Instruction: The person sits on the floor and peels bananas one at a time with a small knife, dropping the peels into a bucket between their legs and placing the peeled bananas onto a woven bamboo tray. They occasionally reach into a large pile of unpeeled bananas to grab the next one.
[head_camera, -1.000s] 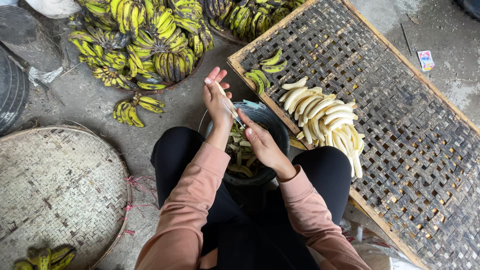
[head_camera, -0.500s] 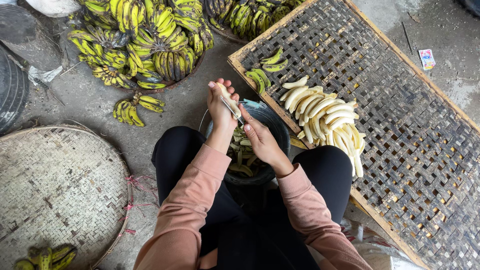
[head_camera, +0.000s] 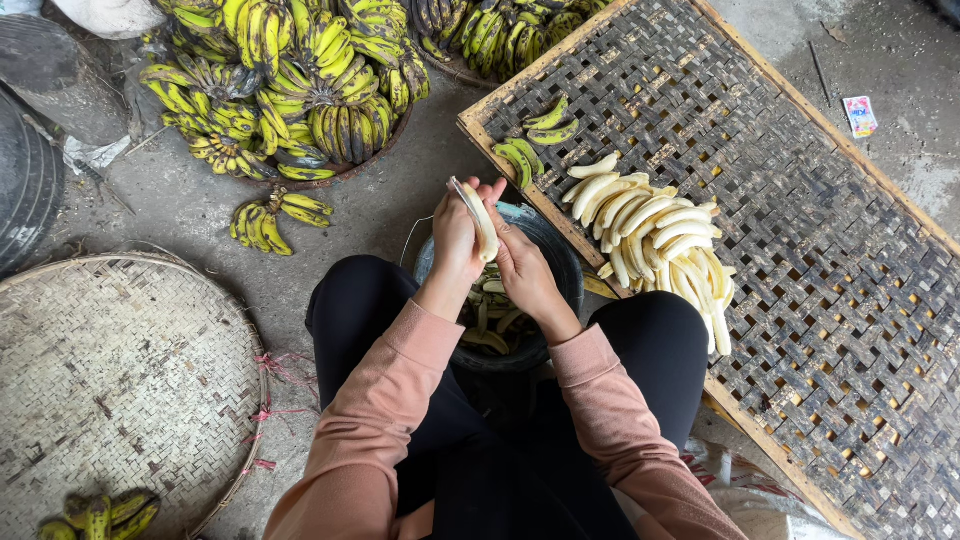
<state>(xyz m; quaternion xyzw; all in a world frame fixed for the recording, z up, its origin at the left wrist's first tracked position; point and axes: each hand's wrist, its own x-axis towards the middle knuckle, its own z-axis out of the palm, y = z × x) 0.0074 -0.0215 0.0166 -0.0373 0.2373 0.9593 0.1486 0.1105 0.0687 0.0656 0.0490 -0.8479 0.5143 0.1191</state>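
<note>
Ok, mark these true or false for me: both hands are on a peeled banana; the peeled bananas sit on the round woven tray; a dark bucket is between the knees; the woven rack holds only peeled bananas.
1. Both hands hold one peeled banana: true; left hand and right hand grip it.
2. The peeled bananas lie on the round woven tray: false; they lie on the rectangular woven rack.
3. A dark bucket sits between the knees: true.
4. The rack holds only peeled bananas: false; a few unpeeled green bananas lie at its near corner.
</note>
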